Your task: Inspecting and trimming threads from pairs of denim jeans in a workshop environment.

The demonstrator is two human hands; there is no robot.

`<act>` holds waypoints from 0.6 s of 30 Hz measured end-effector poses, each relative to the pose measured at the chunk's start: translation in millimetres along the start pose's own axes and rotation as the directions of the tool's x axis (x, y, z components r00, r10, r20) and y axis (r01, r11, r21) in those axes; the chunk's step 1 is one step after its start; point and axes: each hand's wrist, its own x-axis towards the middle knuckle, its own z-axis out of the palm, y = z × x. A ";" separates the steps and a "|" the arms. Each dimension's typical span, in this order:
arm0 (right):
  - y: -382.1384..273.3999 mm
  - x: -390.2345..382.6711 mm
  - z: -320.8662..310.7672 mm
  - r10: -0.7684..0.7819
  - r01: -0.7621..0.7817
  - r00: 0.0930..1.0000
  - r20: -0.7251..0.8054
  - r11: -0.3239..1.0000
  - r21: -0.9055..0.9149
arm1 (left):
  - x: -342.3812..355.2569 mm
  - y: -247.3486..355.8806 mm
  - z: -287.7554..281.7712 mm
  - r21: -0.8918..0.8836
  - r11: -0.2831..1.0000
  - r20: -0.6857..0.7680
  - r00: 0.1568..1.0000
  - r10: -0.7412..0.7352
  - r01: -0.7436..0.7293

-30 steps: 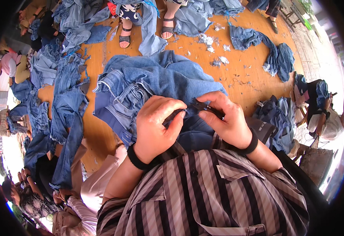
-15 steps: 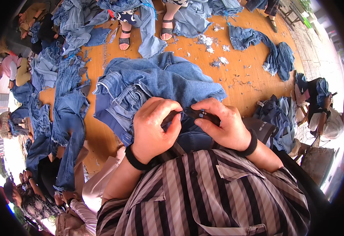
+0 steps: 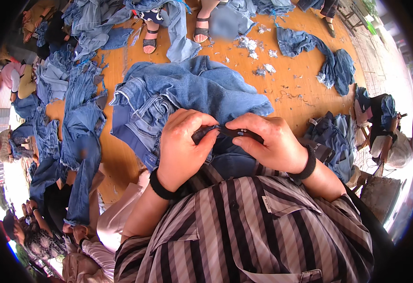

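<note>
My left hand (image 3: pixel 186 144) and my right hand (image 3: pixel 272 141) meet fingertip to fingertip in front of my chest, thumb and forefinger pinched on each. Both pinch a narrow dark strip (image 3: pixel 219 129), which looks black or dark navy; its kind is too small to make out. Small pale marks show on it beside the right thumb. Just beyond my fingers lies a heap of blue denim trousers (image 3: pixel 216 89), with a frayed waistband and darker pocket lining (image 3: pixel 126 125) turned out on its left side. My hands hide part of this heap.
An orange-brown table (image 3: pixel 291 87) bears denim scraps and pale lint (image 3: pixel 249 45). Long jeans (image 3: pixel 81 132) run down the left. A twisted denim piece (image 3: pixel 336 66) lies far right, another denim pile (image 3: pixel 331 141) nearer. A person's sandalled feet (image 3: pixel 150 40) stand on the far side; others sit left.
My hands have come slightly closer together and shifted up a little. The dark strip shows more plainly between the fingertips. The denim heap appears slightly higher at its far edge.
</note>
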 end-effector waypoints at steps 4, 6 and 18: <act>3.5 1.0 4.7 0.019 -0.019 1.000 0.007 1.000 0.011 | -0.2 -0.2 -0.3 -0.021 0.999 0.017 0.999 -0.040 0.040; 5.8 1.2 7.0 0.029 -0.029 1.000 0.002 1.000 0.006 | -1.0 -0.9 0.8 -0.032 0.999 0.011 0.999 -0.041 0.041; 0.6 5.7 11.9 -0.092 0.087 0.994 -0.062 0.994 -0.070 | -1.2 -3.8 1.2 -0.045 0.998 0.012 0.999 -0.040 0.040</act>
